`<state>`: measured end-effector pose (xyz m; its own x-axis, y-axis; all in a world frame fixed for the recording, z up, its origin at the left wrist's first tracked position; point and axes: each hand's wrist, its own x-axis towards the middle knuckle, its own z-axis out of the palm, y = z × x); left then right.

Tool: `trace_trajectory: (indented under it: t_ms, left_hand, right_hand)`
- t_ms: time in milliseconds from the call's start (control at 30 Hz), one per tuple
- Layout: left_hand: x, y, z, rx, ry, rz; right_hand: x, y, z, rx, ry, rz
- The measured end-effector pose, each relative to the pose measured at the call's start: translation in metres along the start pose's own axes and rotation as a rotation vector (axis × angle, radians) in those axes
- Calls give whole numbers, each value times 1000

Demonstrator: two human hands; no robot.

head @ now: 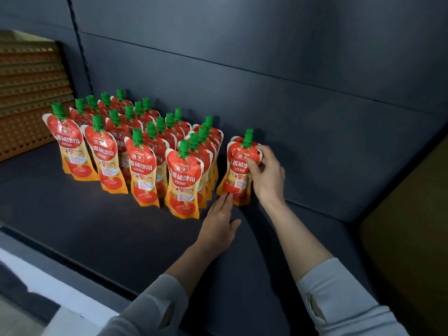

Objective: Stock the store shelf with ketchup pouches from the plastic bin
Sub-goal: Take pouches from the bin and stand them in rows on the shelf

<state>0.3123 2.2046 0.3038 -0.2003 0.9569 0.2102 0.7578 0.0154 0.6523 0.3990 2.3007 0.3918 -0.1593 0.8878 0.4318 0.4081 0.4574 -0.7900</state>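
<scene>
On shelf (109, 226), right hand (266, 175) around pouch (235, 167)

Dark blue-grey back wall (266, 57) is made of horizontal panels, seams visible. Orange perforated panel (26, 98) is mounted far left. Brown side panel (412, 214) is seen right. Dark shelf (97, 226) is dimly lit.

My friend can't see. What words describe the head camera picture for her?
A person's right hand grips a ketchup pouch standing on a dark shelf, while the left hand touches its bottom with straight fingers. Rows of matching green-capped pouches stand to its left.
</scene>
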Motion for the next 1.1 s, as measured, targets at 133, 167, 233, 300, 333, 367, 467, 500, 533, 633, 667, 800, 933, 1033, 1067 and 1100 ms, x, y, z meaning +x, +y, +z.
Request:
trace_trajectory:
  t_ms: [133, 167, 233, 300, 333, 367, 467, 500, 533, 633, 667, 800, 933, 1033, 1067, 1100]
  left_hand:
    - [8, -4, 4, 52, 17, 4]
    - [8, -4, 5, 59, 21, 7]
    - [8, -5, 6, 77, 29, 15]
    - [8, -5, 6, 93, 33, 23]
    - [8, -5, 6, 93, 33, 26]
    - [8, -5, 5, 88, 30, 27]
    - [6, -5, 0, 57, 13, 35]
    - [5, -5, -1, 42, 9, 41]
    - [3, -6, -4, 28, 6, 49]
    - [-10, -10, -11, 0, 14, 80]
    - [-15, -10, -15, -10, 22, 92]
    - [-47, -16, -36, -62, 75, 151]
    - [-93, -29, -67, -113, 172, 194]
    - [-136, -48, -93, -158, 246, 163]
    - [-152, -57, -102, -165, 263, 143]
    - [-169, -67, -112, -169, 276, 117]
  right_hand:
    - [5, 6, 1, -27, 1, -34]
    - [6, 6, 1, -32, -4, -37]
    - [8, 7, 0, -36, -17, -40]
    - [9, 7, -1, -44, -34, -40]
    - [9, 7, -2, -56, -40, -43]
    - [9, 7, -3, -72, -44, -47]
    - [6, 5, -6, -113, -56, -67]
    - [5, 4, -8, -127, -57, -75]
    - [2, 3, -10, -142, -55, -83]
    - [-11, 3, -15, -186, -19, -90]
    - [-18, 3, -17, -197, -4, -85]
    - [-57, 2, -20, -233, 27, -54]
    - [-108, -5, -11, -288, 15, -140]
    - [-149, -17, 6, -293, -19, -195]
    - [-163, -24, 14, -291, -26, -213]
    - [-177, -32, 23, -287, -32, -232]
